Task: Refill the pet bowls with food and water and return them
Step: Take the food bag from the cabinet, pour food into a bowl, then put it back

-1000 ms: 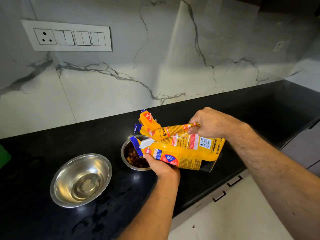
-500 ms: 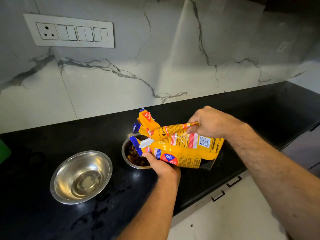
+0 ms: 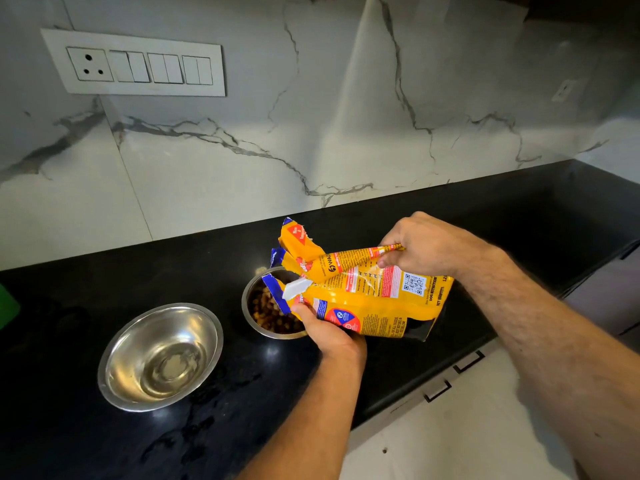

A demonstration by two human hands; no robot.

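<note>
On the black worktop (image 3: 398, 209) we have two steel bowls side by side, close but apart. We hold a yellow food bag (image 3: 367, 296) on its side above the worktop, its torn mouth pointing left and hanging over the right bowl (image 3: 263, 327). That bowl holds brown kibble (image 3: 273, 315), and the bag's blue-edged flap covers part of its far rim. Our left hand (image 3: 329, 336) comes up from below and has its grip clamped on the bag's lower front edge, just beside the mouth, with the thumb pressed on the printed face; the bowl's near rim sits right against this hand, though we cannot tell whether they touch. Our right hand (image 3: 420, 245) is higher and to the right, its grip pinched together on a twisted fold of the bag's upper seam, so the bag hangs between the two hands with its body stretching right beneath the right wrist. The bag's bottom end is off the worktop's front edge side, near the cabinet (image 3: 450, 420) below. The left bowl (image 3: 161, 356) stands well clear of both hands and holds clear water. Behind, a white switch plate (image 3: 138, 64) is set in the marble wall (image 3: 346, 116).
</note>
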